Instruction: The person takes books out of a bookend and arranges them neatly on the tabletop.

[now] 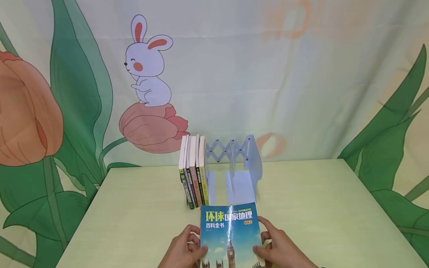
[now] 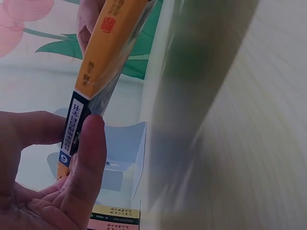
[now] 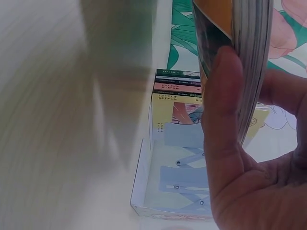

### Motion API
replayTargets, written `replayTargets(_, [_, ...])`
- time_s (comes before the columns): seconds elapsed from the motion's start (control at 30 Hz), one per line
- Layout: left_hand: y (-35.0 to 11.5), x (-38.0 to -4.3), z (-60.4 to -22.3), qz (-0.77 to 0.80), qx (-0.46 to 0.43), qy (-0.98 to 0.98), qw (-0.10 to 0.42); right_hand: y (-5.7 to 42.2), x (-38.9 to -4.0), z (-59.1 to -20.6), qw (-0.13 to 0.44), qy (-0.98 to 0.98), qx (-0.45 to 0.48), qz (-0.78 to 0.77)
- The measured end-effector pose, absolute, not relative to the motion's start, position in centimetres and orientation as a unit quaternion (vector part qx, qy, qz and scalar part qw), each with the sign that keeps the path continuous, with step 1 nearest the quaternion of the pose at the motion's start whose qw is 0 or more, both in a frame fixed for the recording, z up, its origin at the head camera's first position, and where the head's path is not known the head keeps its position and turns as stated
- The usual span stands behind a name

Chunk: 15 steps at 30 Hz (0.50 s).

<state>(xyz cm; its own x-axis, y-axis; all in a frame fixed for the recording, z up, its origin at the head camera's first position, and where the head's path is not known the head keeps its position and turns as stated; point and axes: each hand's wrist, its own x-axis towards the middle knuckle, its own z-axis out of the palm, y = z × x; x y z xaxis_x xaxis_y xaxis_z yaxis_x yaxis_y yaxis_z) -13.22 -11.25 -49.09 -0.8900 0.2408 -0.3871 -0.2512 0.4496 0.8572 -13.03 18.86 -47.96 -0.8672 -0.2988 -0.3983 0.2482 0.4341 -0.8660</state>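
Note:
A blue National Geographic book (image 1: 231,227) with a clock tower on its cover is held between both hands at the front of the table. My left hand (image 1: 185,248) grips its left edge, thumb on the cover. In the left wrist view this edge is the orange spine (image 2: 106,48), pinched by the fingers. My right hand (image 1: 283,247) grips the opposite edge, thumb on the cover; the right wrist view shows the page edges (image 3: 254,52) there. The book's lower part falls outside the head view. Just beyond it stands a pale expandable book rack (image 1: 256,163).
Several thin books (image 1: 196,178) stand upright in the rack's left section, spines toward me. A divider (image 1: 232,167) splits the bare part of the rack. Pale green tabletop (image 1: 318,201) extends to both sides. Behind hangs a cloth backdrop (image 1: 234,74) printed with a rabbit and tulips.

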Motion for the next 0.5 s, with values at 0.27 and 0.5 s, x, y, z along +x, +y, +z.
replayTargets(0.27, [-11.1, -12.8, -49.5, 0.535, 0.025, 0.815, 0.223, 19.0, -13.1, -48.6, 0.262, 0.811, -0.025, -0.522])
replayTargets(0.5, [-11.1, -12.6, -50.1, 0.539, 0.025, 0.811, 0.227, 18.9, -13.2, -49.1, 0.268, 0.812, -0.025, -0.518])
